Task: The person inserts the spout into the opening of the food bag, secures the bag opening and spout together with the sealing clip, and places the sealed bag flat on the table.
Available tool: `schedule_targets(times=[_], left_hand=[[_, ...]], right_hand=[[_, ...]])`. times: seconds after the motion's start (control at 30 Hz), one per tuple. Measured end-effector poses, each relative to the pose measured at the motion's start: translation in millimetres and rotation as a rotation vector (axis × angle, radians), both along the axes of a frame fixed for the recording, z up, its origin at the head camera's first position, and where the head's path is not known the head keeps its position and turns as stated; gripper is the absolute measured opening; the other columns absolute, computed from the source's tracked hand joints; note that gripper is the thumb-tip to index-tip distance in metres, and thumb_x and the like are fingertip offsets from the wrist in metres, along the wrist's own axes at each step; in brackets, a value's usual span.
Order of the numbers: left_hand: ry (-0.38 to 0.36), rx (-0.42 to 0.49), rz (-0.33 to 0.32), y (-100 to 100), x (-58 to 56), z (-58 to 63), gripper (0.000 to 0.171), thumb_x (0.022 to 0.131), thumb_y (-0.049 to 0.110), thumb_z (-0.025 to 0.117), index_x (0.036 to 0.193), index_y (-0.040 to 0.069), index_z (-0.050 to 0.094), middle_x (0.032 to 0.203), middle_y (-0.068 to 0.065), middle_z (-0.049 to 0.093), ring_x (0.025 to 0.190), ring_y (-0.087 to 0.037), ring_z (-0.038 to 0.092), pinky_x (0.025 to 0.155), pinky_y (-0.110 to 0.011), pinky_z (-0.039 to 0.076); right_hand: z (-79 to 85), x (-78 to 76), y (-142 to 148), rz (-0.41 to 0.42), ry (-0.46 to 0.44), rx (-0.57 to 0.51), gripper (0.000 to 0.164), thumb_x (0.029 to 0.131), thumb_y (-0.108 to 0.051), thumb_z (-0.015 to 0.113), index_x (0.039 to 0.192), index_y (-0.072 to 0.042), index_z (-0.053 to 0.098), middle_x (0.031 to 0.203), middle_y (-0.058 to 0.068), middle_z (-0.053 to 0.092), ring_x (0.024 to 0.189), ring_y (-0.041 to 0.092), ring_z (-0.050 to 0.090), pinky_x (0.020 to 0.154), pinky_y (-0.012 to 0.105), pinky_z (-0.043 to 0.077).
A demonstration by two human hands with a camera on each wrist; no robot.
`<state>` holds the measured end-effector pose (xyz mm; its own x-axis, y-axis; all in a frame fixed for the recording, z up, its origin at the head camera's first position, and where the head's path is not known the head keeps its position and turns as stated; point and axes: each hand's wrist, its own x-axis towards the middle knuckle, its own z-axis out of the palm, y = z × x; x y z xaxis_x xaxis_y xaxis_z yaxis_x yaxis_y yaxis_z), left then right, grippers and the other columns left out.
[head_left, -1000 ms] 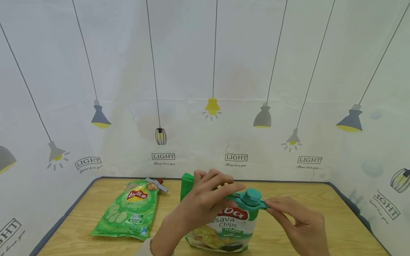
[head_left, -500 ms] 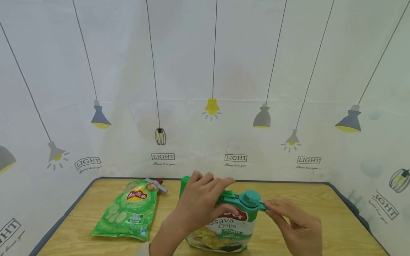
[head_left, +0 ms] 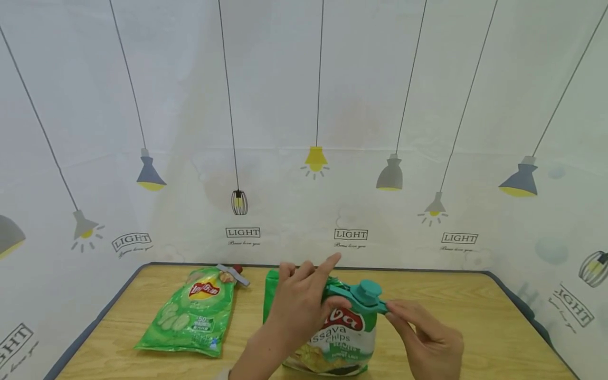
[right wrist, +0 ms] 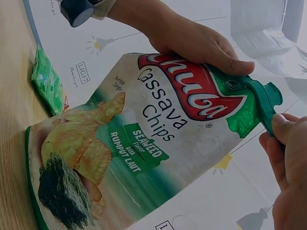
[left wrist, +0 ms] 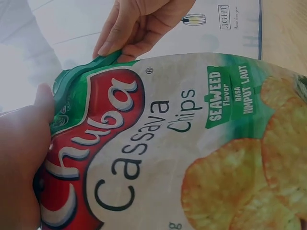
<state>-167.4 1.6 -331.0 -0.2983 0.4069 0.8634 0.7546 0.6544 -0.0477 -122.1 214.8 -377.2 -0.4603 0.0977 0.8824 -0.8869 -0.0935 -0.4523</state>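
A green and white bag of cassava chips [head_left: 337, 338] stands upright on the table. A teal sealing clip [head_left: 368, 298] with a round spout cap lies along the bag's top edge. My left hand [head_left: 301, 301] grips the upper left of the bag, its thumb in front and index finger raised; the other fingertips are hidden behind the bag. In the left wrist view, that thumb [left wrist: 44, 103] is close beside the clip. My right hand [head_left: 427, 338] pinches the clip's right end between thumb and fingers, which the right wrist view shows at the clip's tip [right wrist: 268, 125].
To the left, a green bag of potato chips [head_left: 185, 314] lies on the wooden table [head_left: 109, 327], a grey clip [head_left: 233, 274] across its top corner. A white curtain printed with lamps [head_left: 285, 105] surrounds the table at the back and sides.
My left hand has drawn back leftward along the bag's top, uncovering more of the clip, and its index finger has lifted. The right hand, still pinching the clip's end, has shifted slightly left.
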Motion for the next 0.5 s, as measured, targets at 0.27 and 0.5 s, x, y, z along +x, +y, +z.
schedule_targets(times=[0.27,0.5], left_hand=[[-0.072,0.091,-0.083,3.8,0.8,-5.5,0.072,0.098,0.053,0.022,0.143,-0.002,0.036,0.052,0.012,0.043,0.061,-0.009,0.045,0.068,-0.032,0.019],[-0.357,0.178,-0.214,3.3,0.8,-10.9,0.072,0.094,0.056,0.026,0.146,0.006,0.029,0.058,0.015,0.036,0.054,-0.002,0.029,0.073,-0.033,0.019]], right_hand=[[-1.5,4.0,-8.6,-0.008,-0.017,-0.001,0.029,0.073,0.034,0.057,0.101,0.025,0.06,0.099,0.031,0.065,0.096,0.027,0.066,0.08,0.031,0.052],[-3.0,3.9,-11.7,0.018,-0.019,0.041,0.031,0.075,0.033,0.057,0.104,0.025,0.059,0.101,0.031,0.065,0.097,0.027,0.066,0.08,0.033,0.052]])
